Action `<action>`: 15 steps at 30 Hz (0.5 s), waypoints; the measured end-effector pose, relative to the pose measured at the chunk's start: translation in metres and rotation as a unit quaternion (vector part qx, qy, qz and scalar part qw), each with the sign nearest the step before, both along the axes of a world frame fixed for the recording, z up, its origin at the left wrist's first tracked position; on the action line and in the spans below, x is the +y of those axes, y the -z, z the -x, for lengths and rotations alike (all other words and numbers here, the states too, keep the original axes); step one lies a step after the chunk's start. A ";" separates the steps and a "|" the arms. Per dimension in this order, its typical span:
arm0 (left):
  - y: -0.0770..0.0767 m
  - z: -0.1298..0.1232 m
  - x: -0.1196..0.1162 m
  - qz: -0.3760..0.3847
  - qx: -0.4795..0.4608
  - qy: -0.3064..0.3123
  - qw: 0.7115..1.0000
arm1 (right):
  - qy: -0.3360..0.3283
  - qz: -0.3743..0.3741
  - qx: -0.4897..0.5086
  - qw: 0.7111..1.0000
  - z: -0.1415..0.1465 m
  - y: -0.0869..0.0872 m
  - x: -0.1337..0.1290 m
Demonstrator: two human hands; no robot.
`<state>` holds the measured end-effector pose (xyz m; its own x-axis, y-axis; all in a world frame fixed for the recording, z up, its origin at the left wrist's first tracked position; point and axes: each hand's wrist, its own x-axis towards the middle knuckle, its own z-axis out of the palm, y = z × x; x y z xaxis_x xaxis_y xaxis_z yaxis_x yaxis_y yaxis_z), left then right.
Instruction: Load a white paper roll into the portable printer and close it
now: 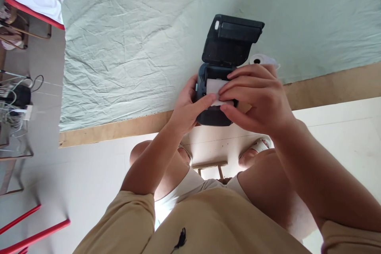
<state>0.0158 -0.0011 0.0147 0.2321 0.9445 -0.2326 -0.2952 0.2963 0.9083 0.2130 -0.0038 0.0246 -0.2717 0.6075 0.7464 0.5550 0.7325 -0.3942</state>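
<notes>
In the head view, the printer (216, 119) is held at the near edge of the cloth (127, 47); whether any of its weight is taken by the table cannot be told. It is gripped along its left side by the left hand (187, 112), with the fingers partly curled around the body and the thumb laid on the roll (214, 85). The right hand (262, 97) is half curled, its fingertips brought to the right side of the roll; whether the paper is pinched or merely touched cannot be told.

For the roll to be handled well, the body is best braced by the left hand and light, even pressure applied by the right, so that the paper is not creased or skewed. The fingers are best placed clear of the hinge.

The printer is dark and compact, with rounded corners, and its lid (229, 43) is swung up and away from the body. The white roll is partly covered by fingers. Beyond the right hand, a spare roll (262, 59) is seen on the cloth.
</notes>
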 end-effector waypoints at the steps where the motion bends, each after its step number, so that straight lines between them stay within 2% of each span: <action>1: 0.002 0.001 0.000 -0.006 0.001 0.002 1.000 | -0.001 0.002 0.018 1.000 -0.001 -0.001 -0.001; 2: 0.004 0.003 0.000 -0.015 -0.003 0.004 1.000 | 0.015 0.001 0.034 0.999 -0.003 -0.003 -0.001; 6: 0.009 0.006 0.001 -0.048 -0.019 0.019 0.999 | 0.167 0.024 0.030 0.985 -0.013 -0.009 0.004; 7: 0.009 0.007 0.001 -0.050 -0.016 0.025 0.998 | 0.177 0.040 0.017 0.983 -0.015 -0.009 0.006; 9: 0.009 0.007 0.001 -0.049 -0.005 0.029 0.998 | 0.142 0.069 0.011 0.987 -0.017 -0.009 0.009; 11: 0.008 0.008 0.001 -0.042 0.007 0.023 0.999 | 0.115 0.038 0.047 0.992 -0.017 -0.011 0.007; 13: 0.009 0.008 0.002 -0.037 0.014 0.015 0.999 | 0.131 0.010 0.085 0.988 -0.016 -0.014 0.001; 15: 0.011 0.009 0.002 -0.043 0.010 0.012 0.999 | 0.139 0.052 0.106 0.983 -0.015 -0.018 -0.006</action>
<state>0.0065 0.0007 0.0041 0.2516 0.9553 -0.1551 -0.2708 0.2234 0.9364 0.2277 -0.0097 0.0423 0.0711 0.7120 0.6986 0.6254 0.5138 -0.5872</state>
